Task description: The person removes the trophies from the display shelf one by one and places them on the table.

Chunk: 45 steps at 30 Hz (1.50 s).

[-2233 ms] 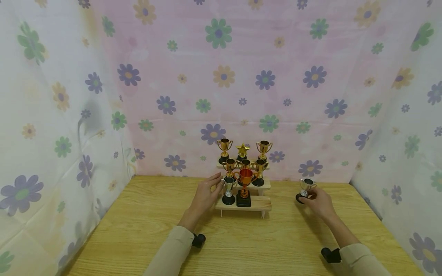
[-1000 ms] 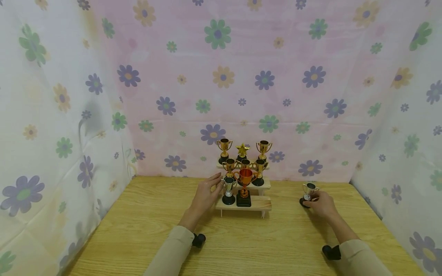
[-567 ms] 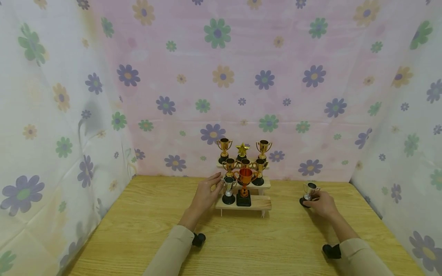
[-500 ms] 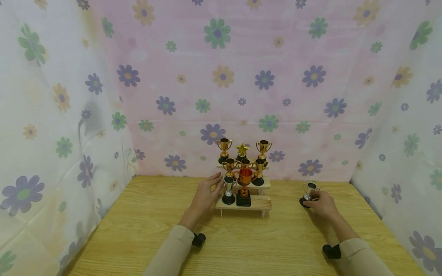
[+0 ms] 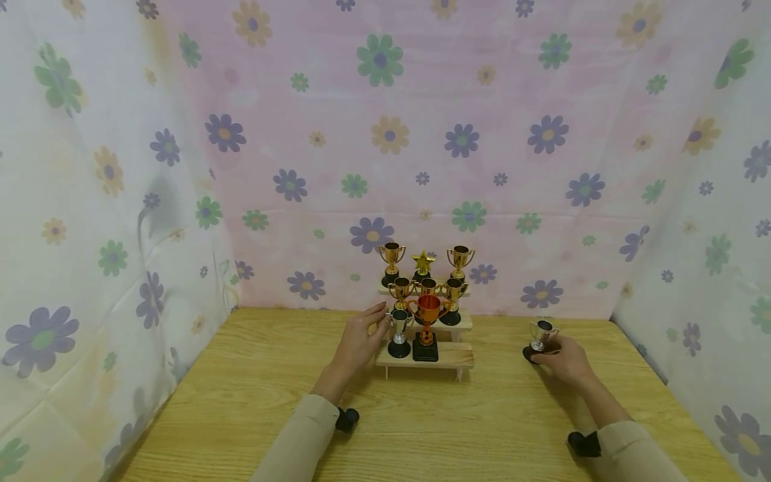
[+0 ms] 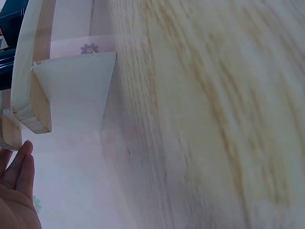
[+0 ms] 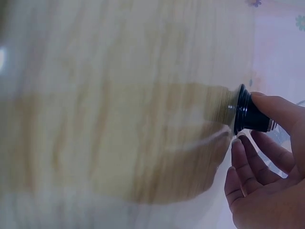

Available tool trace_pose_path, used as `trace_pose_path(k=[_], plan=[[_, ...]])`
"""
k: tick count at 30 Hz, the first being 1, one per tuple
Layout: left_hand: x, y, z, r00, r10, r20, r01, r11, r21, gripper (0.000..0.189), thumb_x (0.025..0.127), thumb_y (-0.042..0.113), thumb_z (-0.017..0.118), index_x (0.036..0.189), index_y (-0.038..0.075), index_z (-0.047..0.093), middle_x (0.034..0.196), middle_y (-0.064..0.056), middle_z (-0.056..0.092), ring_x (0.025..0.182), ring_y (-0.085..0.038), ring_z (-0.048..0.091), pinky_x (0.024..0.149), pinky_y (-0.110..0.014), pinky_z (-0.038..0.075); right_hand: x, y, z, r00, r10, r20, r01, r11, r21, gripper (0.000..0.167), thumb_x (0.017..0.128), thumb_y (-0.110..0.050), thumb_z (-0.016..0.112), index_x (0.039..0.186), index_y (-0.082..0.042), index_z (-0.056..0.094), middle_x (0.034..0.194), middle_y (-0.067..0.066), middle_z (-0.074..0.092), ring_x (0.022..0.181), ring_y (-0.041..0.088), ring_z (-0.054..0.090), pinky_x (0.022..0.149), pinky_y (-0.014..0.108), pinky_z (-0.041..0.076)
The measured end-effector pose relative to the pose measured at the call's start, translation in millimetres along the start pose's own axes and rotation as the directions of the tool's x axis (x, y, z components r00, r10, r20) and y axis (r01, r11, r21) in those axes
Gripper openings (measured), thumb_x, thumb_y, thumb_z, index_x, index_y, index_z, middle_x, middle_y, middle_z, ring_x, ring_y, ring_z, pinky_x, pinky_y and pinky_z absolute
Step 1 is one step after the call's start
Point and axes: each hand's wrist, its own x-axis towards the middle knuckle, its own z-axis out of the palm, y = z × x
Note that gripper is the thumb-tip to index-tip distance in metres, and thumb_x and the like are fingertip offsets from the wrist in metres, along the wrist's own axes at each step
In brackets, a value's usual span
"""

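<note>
At the right of the table, my right hand (image 5: 565,359) pinches a small silver trophy cup (image 5: 544,328) by its black base, between thumb and fingers. The right wrist view shows that black base (image 7: 255,117) right at the tabletop, with the thumb on one side. My left hand (image 5: 360,338) has its fingers extended beside the left end of a three-tier wooden stand (image 5: 448,356); the left wrist view has its fingertips (image 6: 26,147) at a shelf's end. Another silver trophy cup (image 5: 398,328) and an orange-red trophy cup (image 5: 429,311) occupy the lowest shelf.
Several gold trophy cups fill the middle shelf, among them a gold cup (image 5: 454,294) at its right. Two gold cups flank a gold star trophy (image 5: 423,261) on the top shelf. A flowered cloth (image 5: 385,167) hangs behind and at both sides of the wood-grain table (image 5: 421,428).
My right hand has brought the silver cup slightly right and down, toward the table; over the last half second it has barely moved. The left hand stays beside the stand.
</note>
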Motion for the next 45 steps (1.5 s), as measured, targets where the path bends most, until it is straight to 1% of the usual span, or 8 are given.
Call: trace_pose_path(k=[4, 8, 12, 19, 25, 33, 40, 45], plan=[[-0.4, -1.6, 1.3, 1.0, 0.007, -0.004, -0.007, 1.0, -0.005, 0.037, 0.104, 0.021, 0.062, 0.131, -0.003, 0.068, 0.141, -0.016, 0.062, 0.133, -0.032, 0.056, 0.106, -0.048, 0.05, -4.4, 2, -3, 1.0, -0.007, 0.011, 0.007, 1.0, -0.008, 0.048, 0.091, -0.016, 0.077, 0.121, 0.017, 0.061, 0.113, 0.033, 0.066, 0.102, 0.047, 0.065, 0.082, 0.054, 0.057], [-0.4, -2.9, 2.0, 1.0, -0.004, 0.002, 0.004, 1.0, -0.01, 0.037, 0.105, 0.022, 0.062, 0.131, -0.002, 0.068, 0.142, -0.016, 0.061, 0.134, -0.031, 0.056, 0.106, -0.047, 0.05, -9.4, 2, -6, 1.0, -0.001, 0.02, 0.002, 1.0, -0.008, 0.049, 0.092, -0.017, 0.076, 0.123, 0.016, 0.06, 0.115, 0.033, 0.065, 0.104, 0.046, 0.064, 0.084, 0.055, 0.057], [0.2, -2.7, 1.7, 1.0, -0.001, -0.005, 0.001, 1.0, -0.018, 0.036, 0.104, 0.021, 0.062, 0.13, -0.002, 0.069, 0.141, -0.017, 0.062, 0.133, -0.032, 0.056, 0.106, -0.047, 0.05, -13.0, 1, -8, 1.0, -0.009, 0.027, 0.009, 1.0, -0.011, 0.049, 0.093, -0.018, 0.076, 0.123, 0.017, 0.059, 0.114, 0.032, 0.065, 0.104, 0.046, 0.064, 0.084, 0.055, 0.056], [0.0, -2.6, 1.2, 1.0, 0.005, -0.007, -0.005, 1.0, -0.013, 0.035, 0.104, 0.02, 0.062, 0.13, -0.003, 0.069, 0.141, -0.016, 0.062, 0.133, -0.032, 0.057, 0.106, -0.048, 0.05, -18.0, 3, -11, 0.999, -0.023, 0.027, 0.024, 0.999, -0.029, 0.052, 0.093, -0.02, 0.076, 0.124, 0.017, 0.059, 0.115, 0.033, 0.065, 0.101, 0.045, 0.065, 0.08, 0.051, 0.058], [-0.6, -2.2, 1.6, 1.0, 0.015, -0.011, -0.015, 1.0, -0.01, 0.036, 0.104, 0.02, 0.062, 0.13, -0.004, 0.068, 0.141, -0.016, 0.062, 0.132, -0.033, 0.057, 0.105, -0.048, 0.05, -24.2, 4, -13, 0.999, -0.047, 0.024, 0.048, 0.997, -0.054, 0.051, 0.092, -0.023, 0.076, 0.122, 0.015, 0.06, 0.112, 0.03, 0.066, 0.098, 0.042, 0.066, 0.077, 0.048, 0.059], [-0.1, -1.7, 0.6, 1.0, -0.007, 0.001, 0.007, 1.0, -0.026, 0.035, 0.104, 0.021, 0.062, 0.129, -0.002, 0.069, 0.142, -0.015, 0.061, 0.133, -0.031, 0.057, 0.106, -0.047, 0.05, -34.9, -7, -18, 0.998, -0.052, 0.043, 0.056, 0.995, -0.078, 0.051, 0.094, -0.025, 0.075, 0.124, 0.014, 0.06, 0.113, 0.029, 0.067, 0.097, 0.04, 0.066, 0.074, 0.044, 0.059], [-1.2, -1.3, 0.7, 1.0, 0.003, -0.001, -0.003, 1.0, -0.018, 0.033, 0.104, 0.019, 0.062, 0.128, -0.003, 0.07, 0.142, -0.016, 0.061, 0.133, -0.032, 0.057, 0.105, -0.049, 0.05, -41.3, -16, -19, 0.995, -0.079, 0.052, 0.084, 0.992, -0.092, 0.053, 0.093, -0.027, 0.076, 0.125, 0.012, 0.062, 0.115, 0.028, 0.068, 0.093, 0.032, 0.066, 0.069, 0.037, 0.056], [0.2, -0.6, 0.3, 1.0, 0.004, -0.001, -0.004, 1.0, -0.015, 0.035, 0.104, 0.021, 0.062, 0.128, -0.003, 0.069, 0.141, -0.016, 0.061, 0.132, -0.033, 0.057, 0.105, -0.048, 0.05, -44.4, -22, -17, 0.993, -0.096, 0.064, 0.101, 0.992, -0.08, 0.052, 0.093, -0.027, 0.076, 0.125, 0.011, 0.063, 0.117, 0.027, 0.067, 0.093, 0.03, 0.065, 0.068, 0.036, 0.054]])
